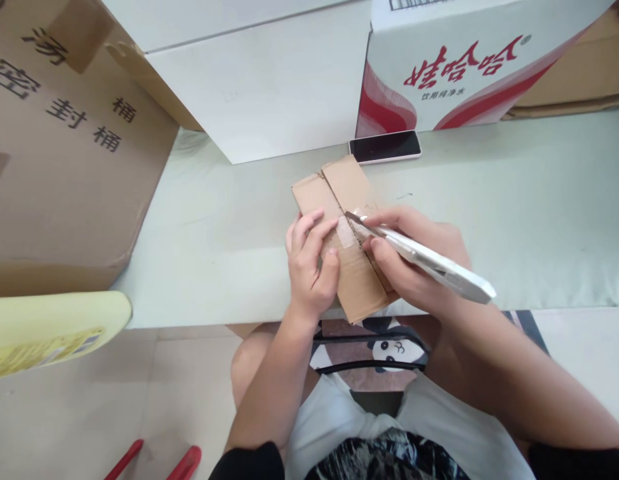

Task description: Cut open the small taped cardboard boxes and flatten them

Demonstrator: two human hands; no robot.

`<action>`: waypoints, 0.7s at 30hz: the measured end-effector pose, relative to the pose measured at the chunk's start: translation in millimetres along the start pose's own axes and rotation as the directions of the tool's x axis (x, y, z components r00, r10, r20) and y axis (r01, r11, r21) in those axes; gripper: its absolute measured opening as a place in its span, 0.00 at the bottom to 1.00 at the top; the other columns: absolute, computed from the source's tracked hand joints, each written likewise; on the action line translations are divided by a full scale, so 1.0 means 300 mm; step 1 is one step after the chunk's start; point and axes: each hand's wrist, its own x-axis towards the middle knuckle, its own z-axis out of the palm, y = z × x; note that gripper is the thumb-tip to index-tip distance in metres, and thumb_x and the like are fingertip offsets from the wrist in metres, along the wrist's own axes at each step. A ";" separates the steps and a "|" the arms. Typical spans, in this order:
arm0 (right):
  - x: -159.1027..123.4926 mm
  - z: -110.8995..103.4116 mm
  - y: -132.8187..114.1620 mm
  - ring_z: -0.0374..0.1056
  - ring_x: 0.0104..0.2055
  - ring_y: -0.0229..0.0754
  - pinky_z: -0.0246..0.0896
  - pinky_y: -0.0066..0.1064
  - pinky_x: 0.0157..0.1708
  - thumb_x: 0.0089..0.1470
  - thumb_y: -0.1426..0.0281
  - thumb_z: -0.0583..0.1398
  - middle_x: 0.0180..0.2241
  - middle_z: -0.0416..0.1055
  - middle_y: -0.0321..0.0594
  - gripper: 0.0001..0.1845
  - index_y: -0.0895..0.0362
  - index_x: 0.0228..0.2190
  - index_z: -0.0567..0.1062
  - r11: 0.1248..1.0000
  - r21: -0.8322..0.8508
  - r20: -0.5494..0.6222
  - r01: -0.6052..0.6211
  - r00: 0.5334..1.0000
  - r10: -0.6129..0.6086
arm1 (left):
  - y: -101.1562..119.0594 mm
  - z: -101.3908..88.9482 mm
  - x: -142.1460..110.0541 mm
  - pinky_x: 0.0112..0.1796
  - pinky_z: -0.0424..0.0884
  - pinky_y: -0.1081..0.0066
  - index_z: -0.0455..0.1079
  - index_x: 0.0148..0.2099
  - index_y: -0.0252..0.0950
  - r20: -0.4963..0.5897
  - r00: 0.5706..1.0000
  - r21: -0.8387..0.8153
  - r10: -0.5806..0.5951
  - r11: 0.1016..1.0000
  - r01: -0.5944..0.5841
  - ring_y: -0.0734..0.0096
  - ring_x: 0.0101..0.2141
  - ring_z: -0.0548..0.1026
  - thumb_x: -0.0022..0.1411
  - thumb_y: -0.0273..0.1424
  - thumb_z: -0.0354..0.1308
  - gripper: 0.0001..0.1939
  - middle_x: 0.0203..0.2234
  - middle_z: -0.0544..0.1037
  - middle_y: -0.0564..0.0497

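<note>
A small flat cardboard box [362, 283] lies at an angle near the front edge of the covered table, with a strip of clear tape [346, 232] across its middle seam. My left hand [312, 267] holds the box at its left side, fingers and thumb resting on the top. In my right hand [414, 260] is a white utility knife [439, 268], gripped between thumb and fingers. Its dark blade tip points left and meets the seam beside the tape. The lower fingers of my right hand are partly hidden, close to the box's right side.
Behind the box a phone [385, 147] lies on the pale green table cover [519, 220]. A white box [284, 93] and a red-and-white carton [439, 80] stand at the back. At left are a large brown carton [74, 193] and a yellow container [54, 327].
</note>
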 end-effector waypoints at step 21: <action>-0.004 -0.019 -0.011 0.61 0.18 0.36 0.56 0.30 0.21 0.51 0.69 0.55 0.18 0.69 0.33 0.07 0.51 0.24 0.70 0.997 0.080 0.003 0.008 1.000 -0.009 | -0.001 -0.001 -0.001 0.65 0.63 0.49 0.71 0.57 0.40 0.012 1.000 0.027 -0.002 1.000 0.002 0.54 0.62 0.69 0.74 0.48 0.43 0.24 0.59 0.72 0.41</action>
